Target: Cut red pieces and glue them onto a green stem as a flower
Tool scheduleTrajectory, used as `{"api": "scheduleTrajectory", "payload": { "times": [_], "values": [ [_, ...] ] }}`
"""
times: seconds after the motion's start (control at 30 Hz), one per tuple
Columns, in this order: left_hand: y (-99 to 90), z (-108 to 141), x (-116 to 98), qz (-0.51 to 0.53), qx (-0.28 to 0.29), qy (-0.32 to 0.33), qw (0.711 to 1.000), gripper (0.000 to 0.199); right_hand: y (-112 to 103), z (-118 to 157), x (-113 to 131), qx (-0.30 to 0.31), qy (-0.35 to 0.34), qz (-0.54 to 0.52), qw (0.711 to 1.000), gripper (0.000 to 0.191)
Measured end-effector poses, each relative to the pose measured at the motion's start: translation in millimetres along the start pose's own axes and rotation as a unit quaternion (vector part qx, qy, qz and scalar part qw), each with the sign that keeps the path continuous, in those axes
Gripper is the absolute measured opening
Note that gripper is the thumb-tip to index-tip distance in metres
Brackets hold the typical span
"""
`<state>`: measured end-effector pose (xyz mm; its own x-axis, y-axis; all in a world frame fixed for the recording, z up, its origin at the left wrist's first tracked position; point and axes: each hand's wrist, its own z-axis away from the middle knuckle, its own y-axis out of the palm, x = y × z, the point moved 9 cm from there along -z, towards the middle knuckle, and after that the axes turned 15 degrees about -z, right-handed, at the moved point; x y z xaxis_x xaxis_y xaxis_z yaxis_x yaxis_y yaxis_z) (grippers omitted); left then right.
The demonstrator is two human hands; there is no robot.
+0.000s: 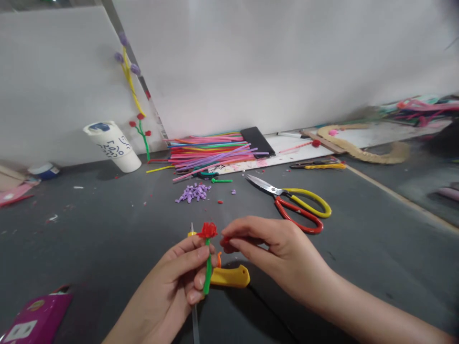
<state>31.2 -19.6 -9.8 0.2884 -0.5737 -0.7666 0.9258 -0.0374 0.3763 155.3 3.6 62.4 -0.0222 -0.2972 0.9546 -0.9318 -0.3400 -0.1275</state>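
My left hand [175, 272] pinches the green stem of a small red craft flower [208, 231], which stands nearly upright. To its right, my right hand [276, 248] is closed on a small red piece [225, 242], mostly covered by the fingertips. A narrow gap separates this piece from the flower. Under both hands lies a yellow hot glue gun [232, 276] with an orange trigger. Its nozzle points away from me, and my left hand hides much of its body. A grey stick shows below the left hand.
Scissors [283, 196] with red and yellow handles lie beyond my right hand. Purple cut pieces [193, 192] sit ahead, before a heap of coloured pipe cleaners [211, 152]. A white cup [114, 145] stands back left. A purple packet [41, 315] is front left.
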Motion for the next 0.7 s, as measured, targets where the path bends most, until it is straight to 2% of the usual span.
{"api": "scheduleTrajectory", "payload": {
  "times": [0.13, 0.23, 0.33, 0.53, 0.7],
  "values": [
    [0.0, -1, 6, -0.002, -0.010, -0.023, 1.000, 0.023, -2, 3, -3, -0.017, 0.033, -0.012, 0.999, 0.010],
    [0.4, -1, 11, 0.000, -0.011, -0.037, 0.999, 0.024, -5, 4, -1, -0.041, 0.028, 0.018, 0.999, 0.010],
    [-0.9, 0, 14, 0.008, -0.020, -0.050, 0.998, 0.025, -7, 6, 5, -0.061, -0.004, 0.069, 0.996, 0.010],
    [-0.5, 2, 16, 0.016, -0.020, -0.058, 0.998, 0.024, 2, 14, 21, -0.062, -0.122, 0.156, 0.978, 0.005],
    [1.9, 3, 17, 0.006, -0.006, -0.060, 0.998, 0.017, 5, 17, 20, -0.055, -0.156, 0.182, 0.969, 0.008]
  ]
}}
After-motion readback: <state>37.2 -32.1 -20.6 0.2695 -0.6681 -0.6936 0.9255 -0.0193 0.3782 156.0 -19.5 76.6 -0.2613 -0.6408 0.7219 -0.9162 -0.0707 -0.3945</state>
